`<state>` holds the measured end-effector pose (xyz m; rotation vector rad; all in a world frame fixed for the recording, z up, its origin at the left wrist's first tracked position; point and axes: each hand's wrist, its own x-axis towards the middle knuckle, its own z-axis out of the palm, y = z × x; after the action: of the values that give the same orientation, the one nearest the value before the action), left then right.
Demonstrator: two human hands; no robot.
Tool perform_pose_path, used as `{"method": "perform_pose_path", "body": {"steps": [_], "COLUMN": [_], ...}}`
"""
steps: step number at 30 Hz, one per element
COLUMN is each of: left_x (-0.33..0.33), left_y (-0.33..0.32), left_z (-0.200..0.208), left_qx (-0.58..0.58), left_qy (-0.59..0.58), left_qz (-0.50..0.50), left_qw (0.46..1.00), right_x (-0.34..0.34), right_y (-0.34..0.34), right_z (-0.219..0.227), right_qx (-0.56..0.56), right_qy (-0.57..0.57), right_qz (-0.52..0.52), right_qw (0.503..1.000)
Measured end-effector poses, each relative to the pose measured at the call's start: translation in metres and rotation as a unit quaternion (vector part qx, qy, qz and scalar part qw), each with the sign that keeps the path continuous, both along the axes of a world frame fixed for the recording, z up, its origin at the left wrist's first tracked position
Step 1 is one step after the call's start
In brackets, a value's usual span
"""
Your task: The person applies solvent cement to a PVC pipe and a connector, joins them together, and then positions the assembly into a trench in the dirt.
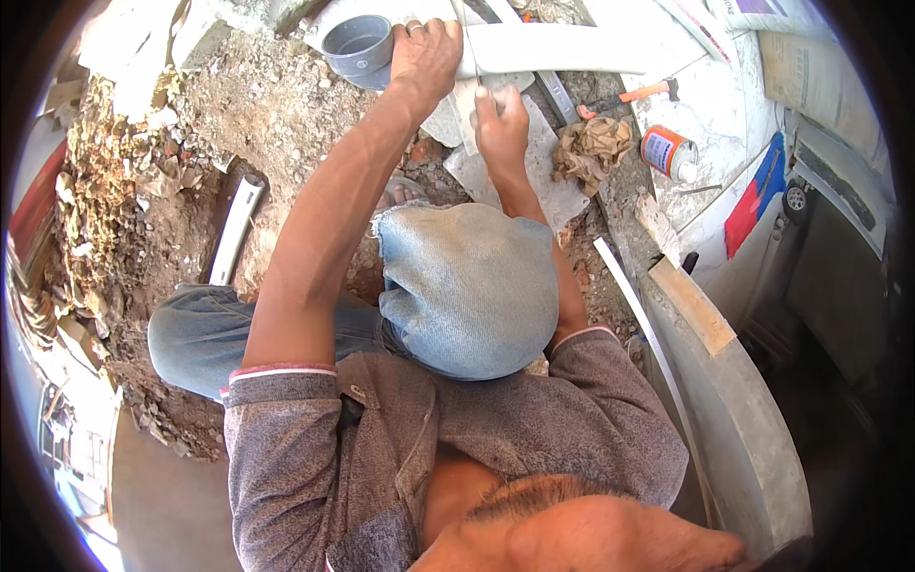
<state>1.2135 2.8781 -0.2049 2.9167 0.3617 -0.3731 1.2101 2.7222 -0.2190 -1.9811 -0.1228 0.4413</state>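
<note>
My left hand [426,59] is closed over a white plastic pipe [553,50], beside the round mouth of a grey pipe fitting [359,43] at its left end. The hand hides whether pipe and fitting are joined. Just right of it, my right hand [499,122] is closed, its fingers round the near end of a thin, straight blade [467,40]. Seen nearly edge-on, the blade runs across the pipe close to my left fingers. Broken pale slabs [541,162] lie under and beside my right wrist.
An orange-handled hammer [648,92], an orange-labelled bottle [669,154] and crumpled brown paper [593,151] lie to the right. A white channel-shaped piece [234,231] rests on rubble at left. A long white strip [648,329] leans by the curved concrete edge [724,410].
</note>
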Motion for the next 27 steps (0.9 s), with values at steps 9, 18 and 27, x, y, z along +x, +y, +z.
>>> {"method": "perform_pose_path", "body": {"steps": [9,18,27], "left_x": [-0.001,0.002,0.005], "left_y": [-0.002,0.0,0.008], "left_z": [-0.001,0.003,0.007], "left_qx": [-0.012,-0.033,-0.068], "left_qy": [0.004,0.011,0.055], "left_qz": [0.002,0.012,0.012], "left_qw": [1.0,0.999,0.996], "right_x": [-0.002,0.004,0.009], "right_y": [-0.008,0.003,0.009], "right_z": [-0.005,0.006,0.021], "right_qx": [-0.024,0.039,0.029], "right_qy": [0.052,0.047,0.074], "right_qz": [0.004,-0.01,0.0], "right_qw": [0.998,0.998,0.997]}}
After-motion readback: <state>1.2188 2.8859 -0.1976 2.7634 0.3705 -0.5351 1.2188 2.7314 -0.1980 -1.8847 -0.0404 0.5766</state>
